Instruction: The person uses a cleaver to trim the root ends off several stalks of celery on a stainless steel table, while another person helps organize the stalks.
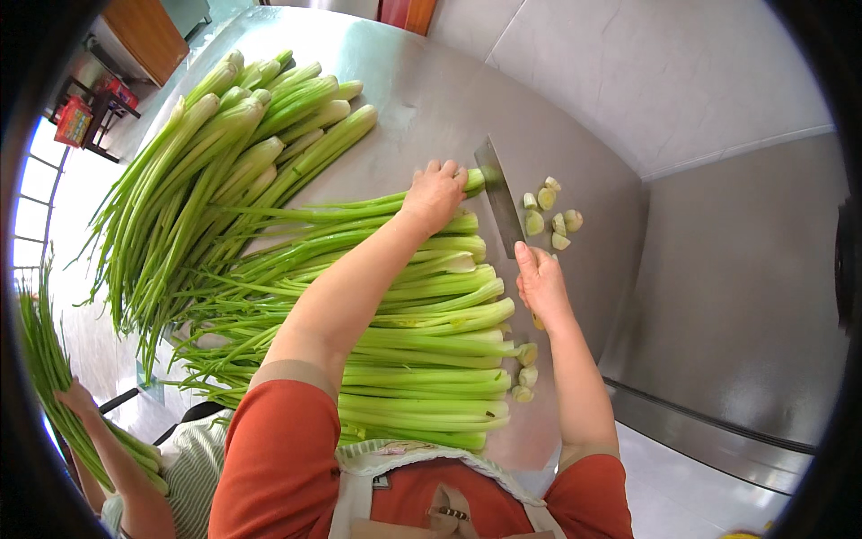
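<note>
My left hand [438, 194] presses down on a celery bunch [475, 180] whose pale root end points right. In my right hand [543, 286] is a kitchen cleaver [500, 199], gripped by its handle. The broad steel blade lies right beside that root end; whether it touches cannot be made out. Below my left hand, trimmed celery stalks [438, 347] lie in a row with their butts to the right. Several cut root ends [547, 198] are scattered right of the blade, and a few more cut ends [528, 376] rest farther down beside the row.
A heap of celery [249, 128] covers the upper left of the metal table [417, 87]. A grey panel [727, 283] stands along the right side. At the lower left, another person's hand [77, 399] holds long green stalks [44, 357]. A dark stool [108, 111] is beyond the table.
</note>
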Demonstrator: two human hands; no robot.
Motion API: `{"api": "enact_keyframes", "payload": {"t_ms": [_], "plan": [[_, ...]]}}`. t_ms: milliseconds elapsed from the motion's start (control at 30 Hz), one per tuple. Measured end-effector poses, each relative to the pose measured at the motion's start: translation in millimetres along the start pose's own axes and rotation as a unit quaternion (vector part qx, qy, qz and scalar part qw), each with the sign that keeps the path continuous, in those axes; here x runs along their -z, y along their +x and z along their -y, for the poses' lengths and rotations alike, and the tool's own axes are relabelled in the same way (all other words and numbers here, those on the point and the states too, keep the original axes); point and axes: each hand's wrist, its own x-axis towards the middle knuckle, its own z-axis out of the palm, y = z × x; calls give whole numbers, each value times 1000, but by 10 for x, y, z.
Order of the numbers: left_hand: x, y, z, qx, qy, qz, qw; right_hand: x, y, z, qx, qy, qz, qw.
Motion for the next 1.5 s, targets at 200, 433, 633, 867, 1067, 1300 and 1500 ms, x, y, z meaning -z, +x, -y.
{"api": "enact_keyframes", "payload": {"t_ms": [200, 433, 633, 867, 1067, 1300, 1500], "plan": [[15, -134, -74, 3, 13, 47, 999, -208, 411, 59, 14, 35, 18, 999], [342, -862, -12, 170, 24, 5, 985, -19, 22, -356, 72, -138, 15, 988], [1023, -961, 123, 106, 22, -69, 992, 31, -174, -563, 79, -125, -6, 989], [1000, -1148, 265, 115, 40, 14, 992, -8, -261, -484, 103, -128, -17, 986], [714, -1323, 103, 170, -35, 29, 984, -8, -330, -508, 103, -82, -12, 991], [552, -1087, 409, 167, 113, 39, 979, 47, -521, -601, 78, -77, -51, 993], [647, -1250, 394, 99, 114, 78, 985, 298, -1072, -1005, 60, -68, -209, 974]]}}
